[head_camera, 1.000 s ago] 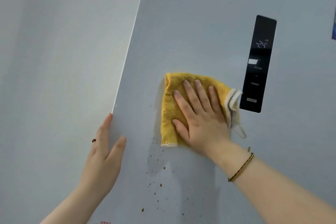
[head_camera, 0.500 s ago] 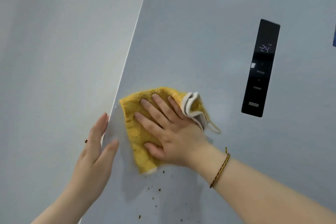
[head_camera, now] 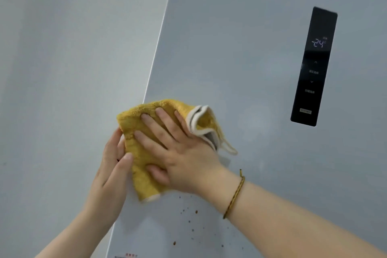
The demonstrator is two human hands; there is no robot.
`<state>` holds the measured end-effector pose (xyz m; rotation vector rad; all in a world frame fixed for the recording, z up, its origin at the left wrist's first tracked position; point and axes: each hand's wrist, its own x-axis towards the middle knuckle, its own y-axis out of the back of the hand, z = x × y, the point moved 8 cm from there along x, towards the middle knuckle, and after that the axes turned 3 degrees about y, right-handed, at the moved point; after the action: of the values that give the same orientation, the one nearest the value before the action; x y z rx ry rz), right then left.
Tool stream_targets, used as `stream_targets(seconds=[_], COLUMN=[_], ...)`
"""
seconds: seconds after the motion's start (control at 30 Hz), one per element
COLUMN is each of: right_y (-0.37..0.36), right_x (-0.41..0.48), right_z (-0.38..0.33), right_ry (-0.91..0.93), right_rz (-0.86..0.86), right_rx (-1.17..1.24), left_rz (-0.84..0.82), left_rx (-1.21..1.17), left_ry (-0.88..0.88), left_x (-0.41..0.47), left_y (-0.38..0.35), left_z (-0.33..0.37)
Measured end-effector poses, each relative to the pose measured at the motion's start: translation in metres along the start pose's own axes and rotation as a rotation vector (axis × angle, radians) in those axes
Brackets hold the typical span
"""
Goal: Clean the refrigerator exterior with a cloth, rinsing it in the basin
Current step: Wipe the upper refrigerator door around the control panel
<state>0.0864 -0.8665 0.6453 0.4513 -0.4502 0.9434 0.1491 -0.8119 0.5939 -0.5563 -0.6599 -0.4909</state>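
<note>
The right hand (head_camera: 182, 159), fingers spread flat, presses the cloth (head_camera: 138, 123) on the door (head_camera: 240, 58) at its left edge. The left hand (head_camera: 111, 176), fingers straight together, rests on that edge, thumb touching the cloth. Specks (head_camera: 189, 221) dot the door below; a panel (head_camera: 314, 67) sits upper right.

Bare refrigerator door (head_camera: 240, 52) above, control panel (head_camera: 313, 67) off right
</note>
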Motion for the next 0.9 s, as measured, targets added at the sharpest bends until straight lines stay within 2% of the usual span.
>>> stream_targets(seconds=[0.07, 0.1, 0.23, 0.3, 0.37, 0.5, 0.6, 0.67, 0.77, 0.83, 0.9], right_y=[0.003, 0.006, 0.013, 0.007, -0.003, -0.015, -0.011, 0.0, 0.009, 0.005, -0.006], right_x=[0.003, 0.006, 0.003, -0.013, -0.033, -0.081, -0.086, -0.077, -0.077, -0.086, -0.096], right_z=[0.016, 0.029, 0.053, 0.029, -0.01, -0.075, -0.069, -0.039, -0.001, -0.008, -0.04], right_ry=[0.046, 0.005, -0.381, -0.458, -0.39, -0.058, 0.094, 0.002, -0.306, -0.48, -0.556], right_rz=[0.023, 0.036, 0.094, 0.08, 0.024, -0.063, -0.034, 0.044, 0.085, 0.068, 0.027], right_rx=[-0.025, -0.043, -0.046, -0.054, -0.069, -0.042, -0.004, 0.015, -0.026, -0.028, -0.009], left_rz=[0.001, 0.002, -0.009, -0.008, 0.005, 0.004, 0.018, 0.034, 0.055, 0.06, 0.07], left_rx=[0.008, 0.009, -0.04, -0.048, -0.045, -0.031, 0.02, 0.009, 0.035, 0.057, 0.102], left_ry=[0.008, 0.018, 0.03, 0.02, 0.012, 0.025, 0.039, 0.048, 0.059, 0.078, 0.074], left_x=[0.001, 0.0, 0.001, 0.001, 0.001, -0.001, -0.002, -0.002, -0.005, -0.006, -0.007], left_y=[0.004, 0.005, 0.006, 0.007, 0.008, 0.001, -0.002, -0.003, -0.004, -0.005, -0.008], left_z=[-0.001, -0.002, -0.005, -0.007, -0.008, -0.006, -0.006, -0.006, -0.009, -0.012, -0.012])
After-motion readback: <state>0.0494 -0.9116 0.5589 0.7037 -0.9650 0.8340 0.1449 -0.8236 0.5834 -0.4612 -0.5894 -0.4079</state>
